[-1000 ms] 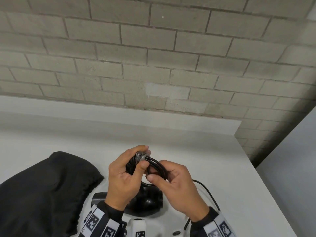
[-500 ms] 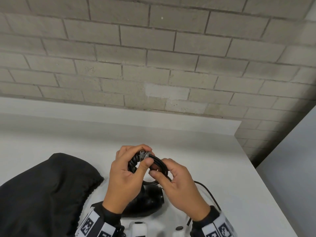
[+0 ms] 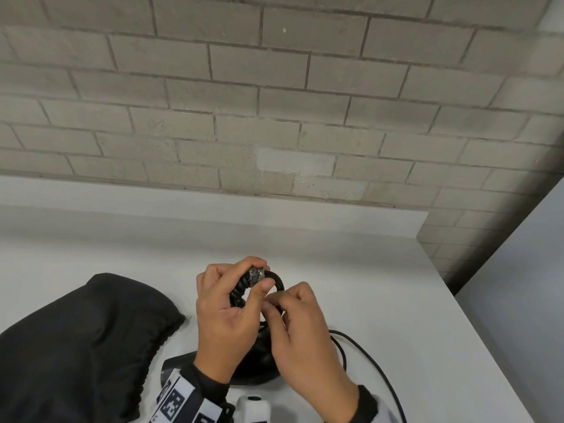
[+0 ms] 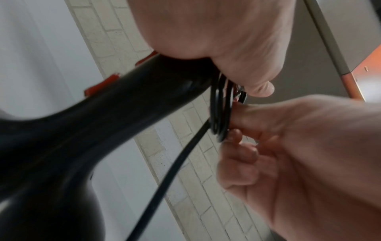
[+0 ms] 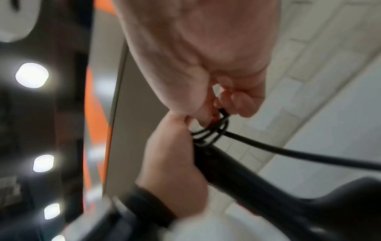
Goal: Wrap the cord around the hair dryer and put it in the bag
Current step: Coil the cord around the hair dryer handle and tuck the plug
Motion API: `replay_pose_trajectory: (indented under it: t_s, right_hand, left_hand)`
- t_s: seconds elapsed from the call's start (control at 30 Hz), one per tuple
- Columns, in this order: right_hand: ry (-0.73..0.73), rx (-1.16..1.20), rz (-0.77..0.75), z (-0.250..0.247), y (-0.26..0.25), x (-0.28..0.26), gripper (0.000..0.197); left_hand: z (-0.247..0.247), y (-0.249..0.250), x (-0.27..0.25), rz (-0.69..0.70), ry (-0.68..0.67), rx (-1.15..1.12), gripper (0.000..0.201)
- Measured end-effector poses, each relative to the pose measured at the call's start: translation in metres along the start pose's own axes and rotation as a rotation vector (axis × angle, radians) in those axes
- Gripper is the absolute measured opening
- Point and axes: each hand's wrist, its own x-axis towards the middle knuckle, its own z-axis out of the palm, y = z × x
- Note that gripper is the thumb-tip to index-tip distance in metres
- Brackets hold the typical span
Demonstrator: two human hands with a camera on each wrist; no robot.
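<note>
The black bag (image 3: 76,340) lies slumped on the white desk (image 3: 381,300) just to the left of the left hand (image 3: 225,315); its cloth is soft and matte, with a gathered, scalloped edge along the mouth facing the hands. Whether anything is inside it cannot be told; the hair dryer (image 3: 259,358) is outside it, held above the desk between the two hands.

The hair dryer is smooth, glossy black plastic, with a rounded body below the hands and a tapering handle (image 4: 144,91) rising from it. The left hand is curled round the top of that handle, its thumb pressed against a small metallic piece on the coils. The cord (image 3: 276,279) is thin, round, black and rubbery; several tight loops of it ring the handle's end (image 5: 212,132), lying side by side. The right hand (image 3: 302,334), touching the left, has its fingers bent and pinches those loops between thumb and fingertips (image 4: 243,117).

From the loops a loose length of cord runs down and to the right of the right hand, curving over the desk (image 3: 366,358). Beyond the hands stands a wall of pale, rough, rectangular bricks (image 3: 274,102)
</note>
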Motion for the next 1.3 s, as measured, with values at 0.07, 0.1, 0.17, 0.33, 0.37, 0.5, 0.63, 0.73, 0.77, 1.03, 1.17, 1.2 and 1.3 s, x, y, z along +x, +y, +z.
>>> replay_pose_trajectory:
  t_s: [0.07, 0.1, 0.17, 0.33, 0.37, 0.5, 0.63, 0.73, 0.77, 1.03, 1.17, 1.2, 1.3]
  right_hand:
    - [-0.097, 0.091, 0.099, -0.011, -0.005, 0.002, 0.017]
    - [-0.130, 0.145, 0.145, -0.017, -0.008, 0.003, 0.016]
    - [-0.188, 0.305, 0.252, -0.026, -0.010, 0.006, 0.019]
    - [-0.361, 0.891, 0.482, -0.054, -0.017, 0.014, 0.020]
    - [-0.371, 0.987, 0.507, -0.058, -0.018, 0.015, 0.020]
    - [-0.345, 0.753, 0.331, -0.058, -0.013, 0.007, 0.013]
    - [-0.217, 0.534, 0.216, -0.050, -0.010, -0.007, 0.007]
    - [-0.089, 0.529, 0.174, -0.049, -0.011, -0.013, 0.009]
    - [-0.079, 0.577, 0.175, -0.049, -0.010, -0.014, 0.013]
    - [-0.361, 0.851, 0.271, -0.062, 0.028, -0.031, 0.042]
    - [-0.216, 0.915, 0.134, -0.053, 0.065, -0.054, 0.041]
    - [-0.196, 1.017, 0.101, -0.051, 0.073, -0.061, 0.033]
    - [-0.134, 1.159, 0.232, -0.054, 0.083, -0.074, 0.038]
  left_hand:
    - [0.000, -0.001, 0.001, 0.003, -0.002, -0.002, 0.037]
    - [0.000, -0.001, 0.001, 0.014, -0.003, -0.001, 0.037]
    - [0.000, 0.000, 0.001, 0.050, 0.003, 0.006, 0.034]
    - [0.001, -0.005, 0.006, 0.143, 0.034, 0.043, 0.030]
    - [0.001, -0.006, 0.007, 0.154, 0.038, 0.046, 0.031]
    - [0.002, -0.008, 0.009, 0.130, 0.048, 0.034, 0.034]
    - [0.003, -0.005, 0.010, 0.162, 0.034, 0.038, 0.031]
    - [0.003, -0.006, 0.011, 0.151, 0.032, 0.033, 0.030]
    - [0.003, -0.006, 0.010, 0.132, 0.036, 0.026, 0.031]
    - [0.003, -0.006, 0.012, 0.019, 0.023, -0.010, 0.038]
    - [0.003, -0.009, 0.014, -0.024, 0.019, 0.002, 0.036]
    - [0.004, -0.010, 0.015, -0.035, 0.017, 0.011, 0.035]
    - [0.006, -0.010, 0.015, -0.011, -0.010, 0.016, 0.038]
